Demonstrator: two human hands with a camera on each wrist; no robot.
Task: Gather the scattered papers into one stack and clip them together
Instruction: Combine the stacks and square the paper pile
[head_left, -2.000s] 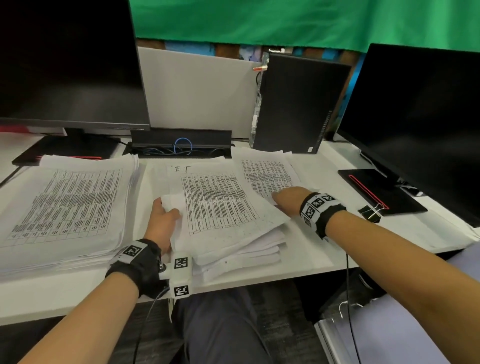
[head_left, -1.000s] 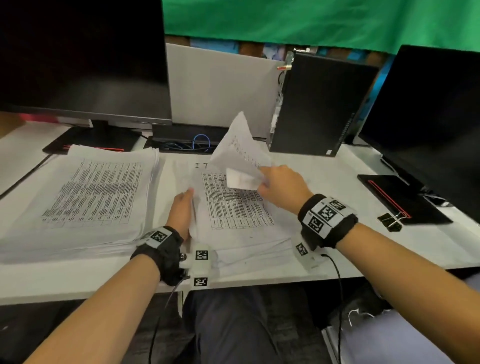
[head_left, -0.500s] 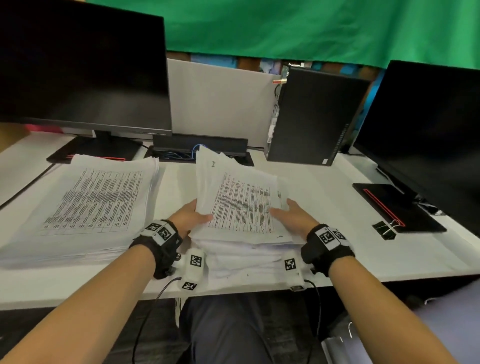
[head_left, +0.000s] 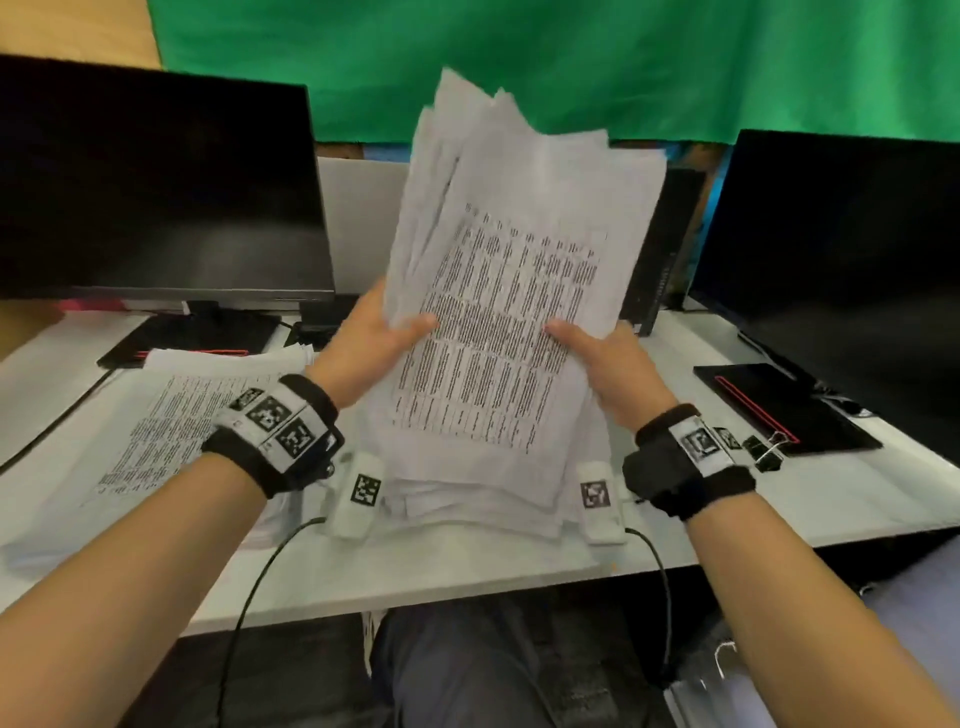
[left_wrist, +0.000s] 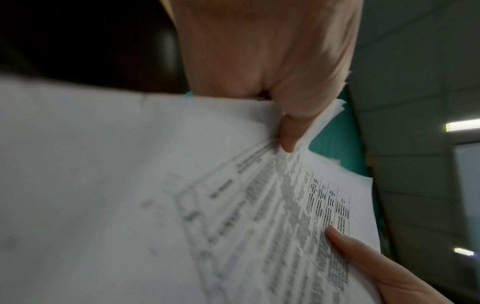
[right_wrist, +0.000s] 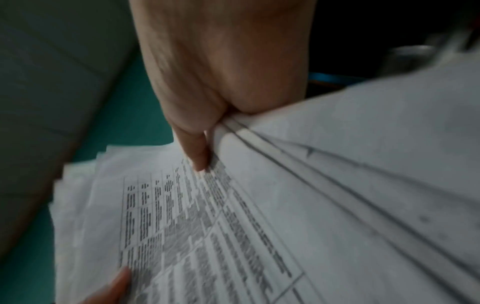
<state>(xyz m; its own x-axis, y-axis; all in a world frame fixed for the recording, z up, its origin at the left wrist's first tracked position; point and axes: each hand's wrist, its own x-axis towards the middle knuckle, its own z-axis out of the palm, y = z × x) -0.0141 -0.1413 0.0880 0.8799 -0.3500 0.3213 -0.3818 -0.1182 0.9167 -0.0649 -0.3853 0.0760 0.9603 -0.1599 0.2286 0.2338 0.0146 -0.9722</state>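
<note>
Lifted since a moment ago, the papers (head_left: 511, 291) now stand tilted above the desk (head_left: 810, 499). Left hand (head_left: 363, 338) and right hand (head_left: 618, 364) pinch their side edges, thumbs in front. Another paper pile (head_left: 156, 431) lies at nine o'clock, a binder clip (head_left: 763, 452) at three.
</note>
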